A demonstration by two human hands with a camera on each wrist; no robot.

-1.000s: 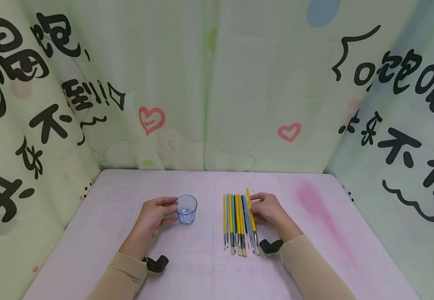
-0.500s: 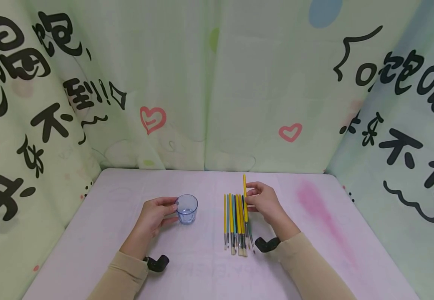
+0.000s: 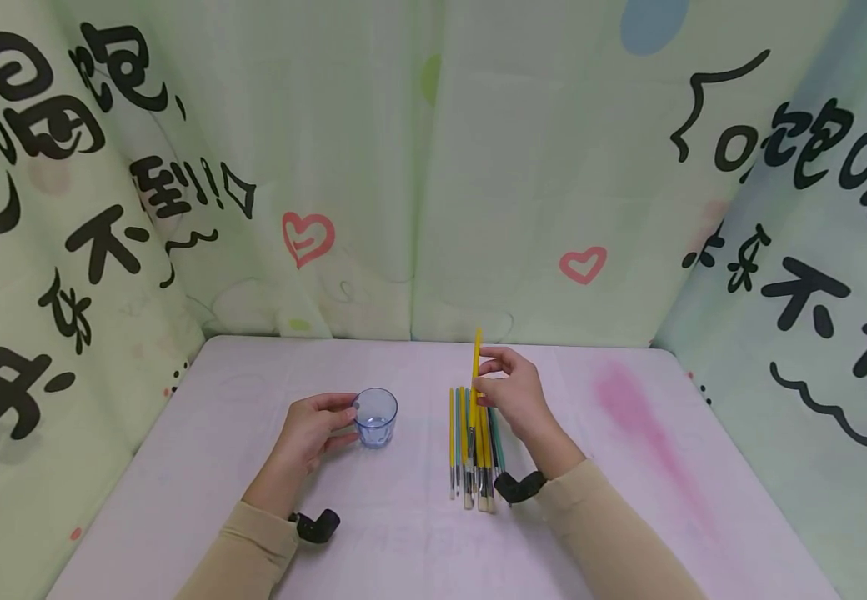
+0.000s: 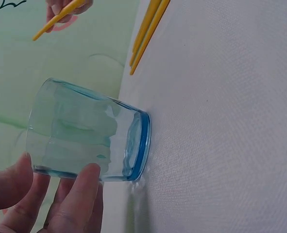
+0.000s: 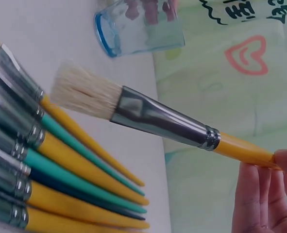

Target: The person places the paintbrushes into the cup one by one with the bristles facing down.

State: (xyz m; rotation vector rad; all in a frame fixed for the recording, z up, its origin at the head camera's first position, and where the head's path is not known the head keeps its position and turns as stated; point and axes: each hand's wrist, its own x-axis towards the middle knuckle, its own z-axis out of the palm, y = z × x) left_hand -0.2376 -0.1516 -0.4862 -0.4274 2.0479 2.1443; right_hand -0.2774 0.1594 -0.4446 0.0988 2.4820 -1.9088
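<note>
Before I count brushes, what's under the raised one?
Yellow, teal and dark-handled brushes lie on the table below the raised brush; in the head view the right hand covers some handle ends.

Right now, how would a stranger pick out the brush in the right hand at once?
On the pale table, a row of brushes lies right of the glass. Over that row, the right hand pinches a yellow-handled brush with broad, pale bristles. It alone is off the table; its neighbours lie side by side.
</note>
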